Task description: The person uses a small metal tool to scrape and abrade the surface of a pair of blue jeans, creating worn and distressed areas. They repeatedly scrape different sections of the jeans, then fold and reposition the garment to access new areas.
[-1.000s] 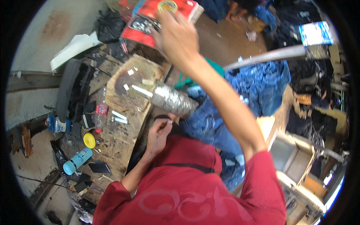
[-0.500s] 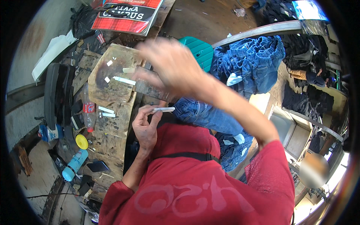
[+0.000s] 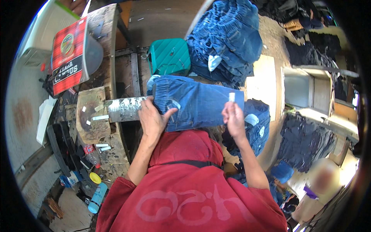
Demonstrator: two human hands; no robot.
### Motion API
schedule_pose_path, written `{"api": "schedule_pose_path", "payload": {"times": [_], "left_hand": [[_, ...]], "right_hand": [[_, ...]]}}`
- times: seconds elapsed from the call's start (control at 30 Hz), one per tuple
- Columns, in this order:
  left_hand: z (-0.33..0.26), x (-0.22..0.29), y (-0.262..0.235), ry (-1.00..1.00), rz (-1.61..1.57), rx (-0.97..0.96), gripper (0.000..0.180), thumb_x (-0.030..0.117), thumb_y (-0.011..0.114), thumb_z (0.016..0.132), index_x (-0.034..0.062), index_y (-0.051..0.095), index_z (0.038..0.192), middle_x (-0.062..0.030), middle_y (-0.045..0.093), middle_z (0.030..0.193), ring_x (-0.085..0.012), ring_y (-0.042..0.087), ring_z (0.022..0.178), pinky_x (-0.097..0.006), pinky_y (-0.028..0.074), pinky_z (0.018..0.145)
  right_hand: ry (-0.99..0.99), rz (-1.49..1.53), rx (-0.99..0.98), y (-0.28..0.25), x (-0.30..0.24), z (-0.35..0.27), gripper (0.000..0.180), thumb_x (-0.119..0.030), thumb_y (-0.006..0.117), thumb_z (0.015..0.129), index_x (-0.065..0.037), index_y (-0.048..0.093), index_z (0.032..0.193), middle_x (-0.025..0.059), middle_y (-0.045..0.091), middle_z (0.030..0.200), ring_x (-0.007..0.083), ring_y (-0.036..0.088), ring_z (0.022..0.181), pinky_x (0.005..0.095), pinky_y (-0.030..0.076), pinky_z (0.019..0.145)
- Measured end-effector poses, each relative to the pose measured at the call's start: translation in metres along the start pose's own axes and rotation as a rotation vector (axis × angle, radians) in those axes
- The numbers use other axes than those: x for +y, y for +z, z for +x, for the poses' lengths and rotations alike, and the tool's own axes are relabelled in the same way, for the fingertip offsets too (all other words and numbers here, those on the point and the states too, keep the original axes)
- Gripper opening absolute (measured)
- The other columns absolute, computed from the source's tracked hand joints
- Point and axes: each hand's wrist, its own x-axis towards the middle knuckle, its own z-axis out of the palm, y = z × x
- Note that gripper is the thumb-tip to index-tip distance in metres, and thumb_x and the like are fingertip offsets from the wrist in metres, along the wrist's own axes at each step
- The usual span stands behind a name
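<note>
Left hand (image 3: 152, 120) lies spread, palm down, thumb apart, pressing the waistband end of blue jeans (image 3: 197, 102) where they are pulled over a silver horizontal tube (image 3: 123, 109). Right hand (image 3: 234, 118) is pinched shut on a small white stick (image 3: 231, 96), upright at the jeans' far edge. Beyond: wooden block (image 3: 91, 116) strewn with more white sticks, teal case (image 3: 170, 56), stacked denim (image 3: 228, 34). Risk, as I judge it: the fabric could slide off the tube if the left palm lifts; the stick looks thin and might snap under pressure.

Left hand (image 3: 152, 120) presses jeans (image 3: 199, 102); right hand (image 3: 234, 118) pinches white chalk (image 3: 231, 96).
</note>
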Motion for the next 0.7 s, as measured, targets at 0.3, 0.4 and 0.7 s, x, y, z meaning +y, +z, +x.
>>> {"api": "schedule_pose_path", "payload": {"times": [0.3,0.4,0.7], "left_hand": [[-0.015,0.016,0.015,0.014,-0.001,0.205,0.062,0.043,0.1,0.072,-0.0019,0.068,0.1,-0.0254,0.061,0.119,-0.0485,0.063,0.106,-0.05,0.053,0.09],[-0.009,0.016,0.004,-0.212,0.038,-0.082,0.063,0.046,0.099,0.072,-0.0062,0.072,0.096,-0.0265,0.065,0.118,-0.0459,0.066,0.107,-0.051,0.054,0.093],[-0.033,-0.005,0.0,-0.534,-1.257,-0.577,0.032,0.011,0.085,0.093,0.0026,0.076,0.123,-0.0048,0.07,0.129,-0.0147,0.064,0.119,-0.035,0.051,0.106]], "right_hand": [[0.517,0.086,0.746,-0.131,0.154,0.032,0.079,-0.074,0.07,0.094,-0.006,0.056,0.133,0.0095,0.059,0.112,0.0217,0.062,0.088,0.0432,0.058,0.077],[0.906,0.566,0.386,-0.155,0.186,0.053,0.085,-0.071,0.071,0.094,-0.006,0.053,0.145,0.0162,0.059,0.141,0.0324,0.068,0.109,0.0524,0.059,0.092],[0.624,0.906,0.63,-0.177,0.286,0.101,0.022,-0.018,0.061,0.107,-0.007,0.071,0.123,0.0121,0.077,0.122,0.0325,0.075,0.107,0.0565,0.06,0.095]]}}
